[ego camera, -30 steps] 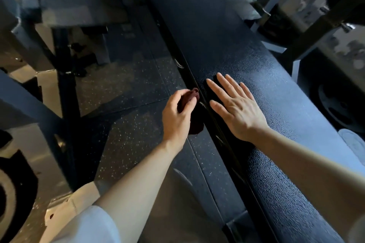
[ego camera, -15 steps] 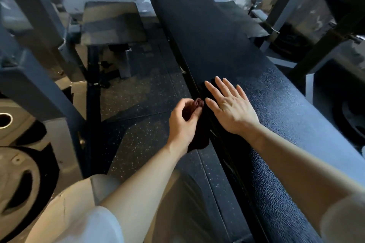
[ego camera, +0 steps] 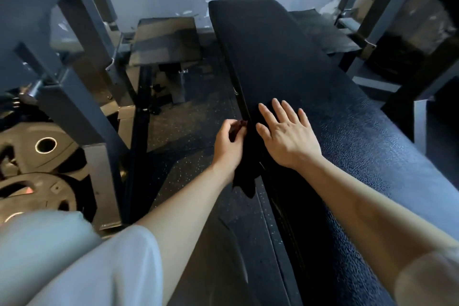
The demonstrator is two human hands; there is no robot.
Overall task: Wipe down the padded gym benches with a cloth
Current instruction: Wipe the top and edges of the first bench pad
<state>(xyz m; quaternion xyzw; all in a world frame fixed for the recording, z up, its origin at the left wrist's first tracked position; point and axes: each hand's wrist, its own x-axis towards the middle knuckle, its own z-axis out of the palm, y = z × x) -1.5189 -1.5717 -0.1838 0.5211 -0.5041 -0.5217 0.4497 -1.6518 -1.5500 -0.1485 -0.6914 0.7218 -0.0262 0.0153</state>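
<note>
The left hand point(ego camera: 227, 148) pinches the dark cloth point(ego camera: 246, 176), which hangs against the bench point(ego camera: 323, 112) pad's near side edge. The right hand point(ego camera: 288, 136) lies flat, fingers spread, on the pad beside it. A loose pinch could drop the cloth.

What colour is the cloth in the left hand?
Very dark, near black, with a reddish edge by the fingers: cloth, head view.

The black padded bench point(ego camera: 285, 62) (pebbled upholstery) bears a flat right hand point(ego camera: 288, 136) on top, a dark cloth point(ego camera: 246, 174) draping off its left edge.
</note>
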